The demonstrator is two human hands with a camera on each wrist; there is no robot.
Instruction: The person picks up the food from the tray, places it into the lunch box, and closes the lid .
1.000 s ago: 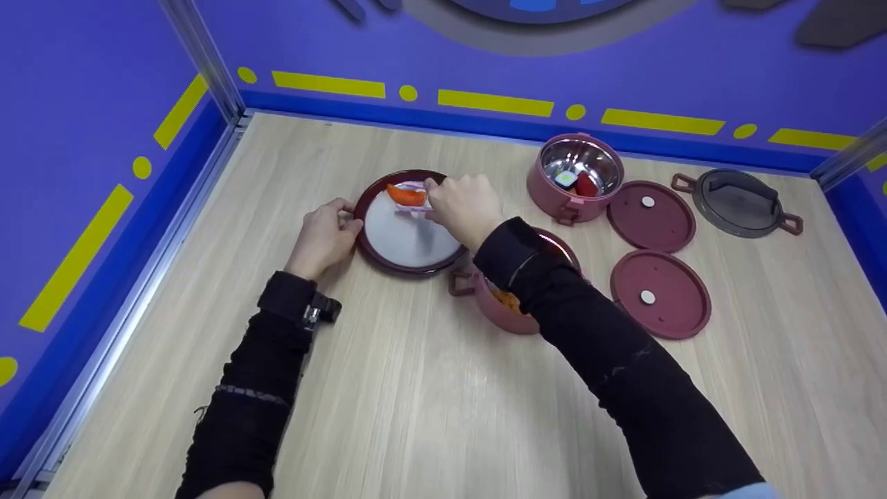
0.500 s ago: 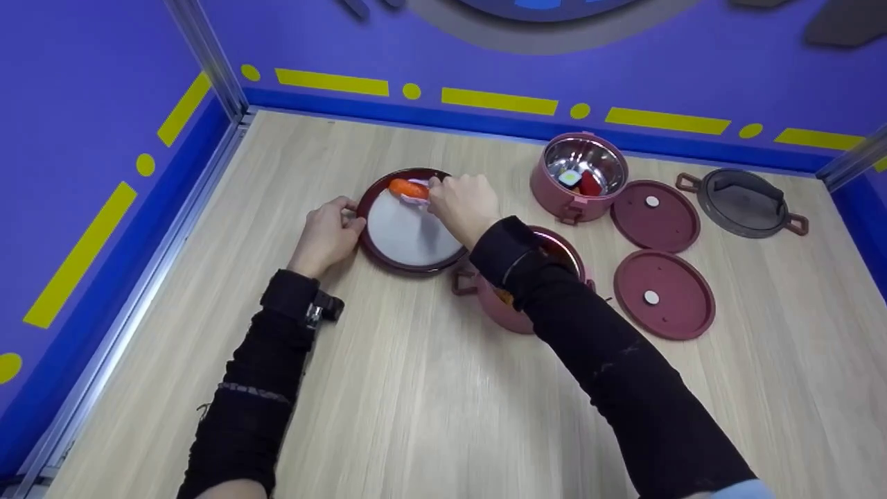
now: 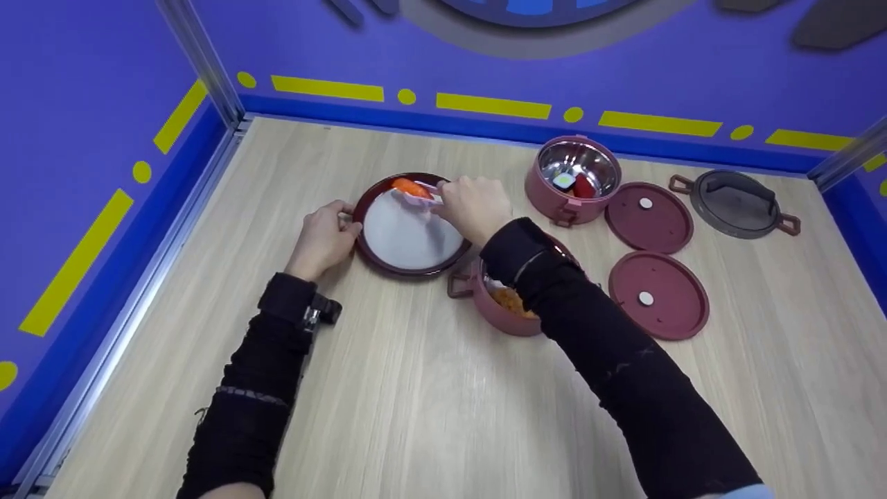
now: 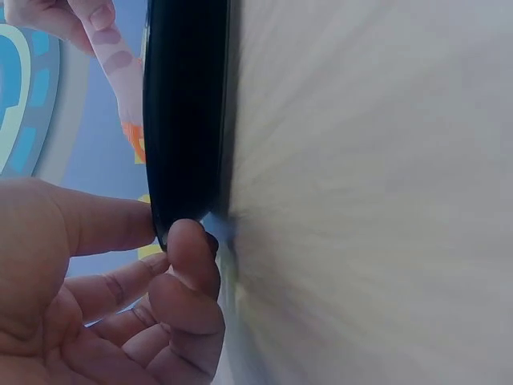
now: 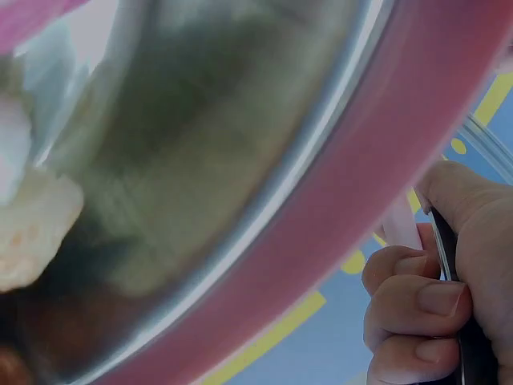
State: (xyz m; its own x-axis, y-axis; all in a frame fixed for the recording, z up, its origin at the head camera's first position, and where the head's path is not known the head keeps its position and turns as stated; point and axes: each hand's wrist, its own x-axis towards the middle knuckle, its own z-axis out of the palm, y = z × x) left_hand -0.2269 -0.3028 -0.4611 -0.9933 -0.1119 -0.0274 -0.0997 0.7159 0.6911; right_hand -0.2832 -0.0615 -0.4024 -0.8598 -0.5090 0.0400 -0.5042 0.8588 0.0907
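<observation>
My left hand (image 3: 323,239) pinches the left rim of a round plate (image 3: 409,239) with a dark red border and whitish middle. In the left wrist view the thumb lies on one side of that rim and a finger on the other. My right hand (image 3: 477,208) grips pale pink tongs (image 3: 424,197) over the plate's far right part. At their tips is an orange-red food piece (image 3: 411,187), seen above the plate's far edge. Beneath the right forearm stands a pink pot (image 3: 495,312) holding orange-brown food (image 3: 511,302), partly hidden by the sleeve.
A second pink pot (image 3: 547,201) with steel inside holds a sushi roll (image 3: 564,181) and a red piece (image 3: 583,186). To its right lie two dark red lids (image 3: 648,222) and a grey lid with handles (image 3: 734,201). Blue walls (image 3: 485,125) border the table.
The orange-red piece and tongs have turned and shifted slightly right and up. My left hand keeps its hold on the plate, which stays in place.
</observation>
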